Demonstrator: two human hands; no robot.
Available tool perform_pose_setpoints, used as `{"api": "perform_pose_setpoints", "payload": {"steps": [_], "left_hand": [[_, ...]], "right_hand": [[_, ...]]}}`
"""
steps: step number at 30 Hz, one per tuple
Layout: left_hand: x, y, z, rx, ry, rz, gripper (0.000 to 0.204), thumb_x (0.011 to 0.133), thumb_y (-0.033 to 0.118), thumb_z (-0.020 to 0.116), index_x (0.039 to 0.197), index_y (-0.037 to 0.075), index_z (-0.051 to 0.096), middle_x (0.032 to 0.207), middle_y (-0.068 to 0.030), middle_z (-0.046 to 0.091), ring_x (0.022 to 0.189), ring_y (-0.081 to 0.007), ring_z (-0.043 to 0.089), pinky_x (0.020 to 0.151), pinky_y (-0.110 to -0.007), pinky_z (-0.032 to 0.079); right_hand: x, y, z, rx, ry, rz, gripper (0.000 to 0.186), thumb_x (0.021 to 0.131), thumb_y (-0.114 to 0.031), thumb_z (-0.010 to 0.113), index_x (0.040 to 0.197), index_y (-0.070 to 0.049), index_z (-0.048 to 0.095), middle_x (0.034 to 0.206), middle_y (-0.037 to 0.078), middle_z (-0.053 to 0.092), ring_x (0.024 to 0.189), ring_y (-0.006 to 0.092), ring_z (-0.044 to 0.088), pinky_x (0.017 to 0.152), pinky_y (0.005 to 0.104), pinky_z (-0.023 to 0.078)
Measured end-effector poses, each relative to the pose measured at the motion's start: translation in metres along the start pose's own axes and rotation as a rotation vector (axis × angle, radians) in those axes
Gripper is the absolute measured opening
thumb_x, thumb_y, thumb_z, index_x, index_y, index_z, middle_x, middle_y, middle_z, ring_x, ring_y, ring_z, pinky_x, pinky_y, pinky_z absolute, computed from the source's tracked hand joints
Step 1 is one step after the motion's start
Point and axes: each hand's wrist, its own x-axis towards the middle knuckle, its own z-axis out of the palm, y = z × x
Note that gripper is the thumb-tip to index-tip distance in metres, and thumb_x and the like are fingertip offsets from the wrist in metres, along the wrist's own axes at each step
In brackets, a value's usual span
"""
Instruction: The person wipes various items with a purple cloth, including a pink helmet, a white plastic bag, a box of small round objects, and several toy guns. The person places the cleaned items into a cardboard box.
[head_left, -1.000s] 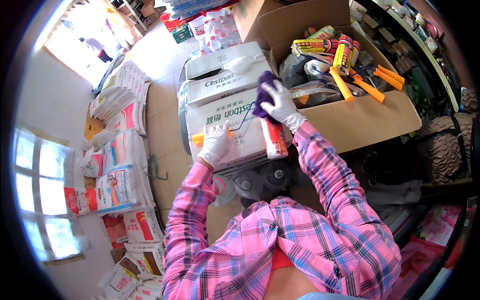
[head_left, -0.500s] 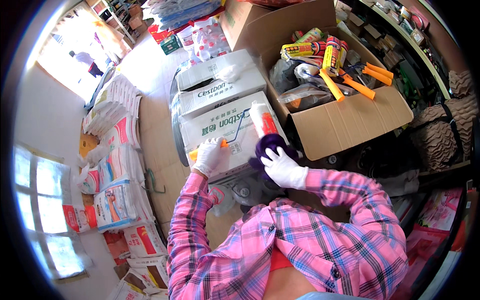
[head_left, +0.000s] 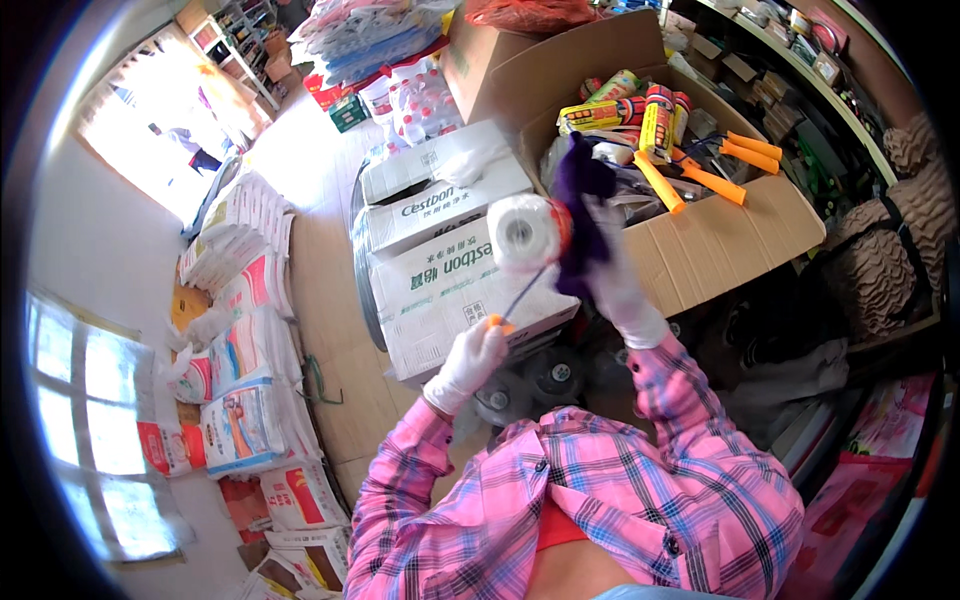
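Note:
My gloved left hand (head_left: 468, 365) is closed round the orange handle of a paint roller (head_left: 522, 233). The roller is raised above the white cartons, its round white end facing me and a red wrapper showing behind. A thin blue metal rod joins the roller to the handle. My gloved right hand (head_left: 625, 300), smeared by motion, holds a dark purple cloth (head_left: 582, 210) up against the roller's right side. The cloth hides most of those fingers.
Two white cartons (head_left: 420, 320) stand in front of me. At their right, an open cardboard box (head_left: 720, 245) holds paint rollers with orange handles (head_left: 715, 185) and wrapped packs. Stacked bags (head_left: 240, 420) line the left wall. Large clear bottles (head_left: 555, 372) stand below the cartons.
The roller has swung from lying over the carton to pointing its end at me. My left hand moved right and nearer. My right hand lifted the cloth up and to the right.

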Motion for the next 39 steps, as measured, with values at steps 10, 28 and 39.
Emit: {"api": "perform_pose_setpoints", "payload": {"steps": [10,28,39], "left_hand": [[-0.008,0.011,0.011,-0.431,0.162,0.112,0.048,0.104,0.041,0.037,0.115,-0.001,0.056,0.067,-0.0025,0.052,0.055,-0.0104,0.047,0.052,-0.024,0.042],[0.029,0.024,0.015,0.266,0.047,0.061,0.033,0.089,0.022,0.06,0.099,-0.01,0.061,0.08,-0.0228,0.064,0.073,-0.0212,0.062,0.069,-0.037,0.048],[0.099,0.008,-0.051,-0.764,0.102,-0.072,0.032,0.095,0.024,0.058,0.118,0.001,0.059,0.103,-0.0086,0.065,0.096,-0.0166,0.061,0.086,-0.034,0.05]], "right_hand": [[0.037,0.043,0.056,1.539,0.137,0.725,0.046,0.103,-0.039,0.031,0.122,-0.004,0.054,0.118,0.013,0.061,0.105,0.0228,0.06,0.098,0.038,0.046],[0.024,-0.015,0.074,0.84,-0.141,0.693,0.036,0.095,-0.019,0.053,0.125,0.001,0.052,0.109,0.009,0.062,0.099,0.0171,0.059,0.09,0.0309,0.047],[0.039,-0.023,0.096,0.888,-0.594,0.927,0.042,0.087,-0.025,0.065,0.122,-0.003,0.056,0.099,0.009,0.067,0.084,0.0147,0.065,0.076,0.0277,0.053]]}}
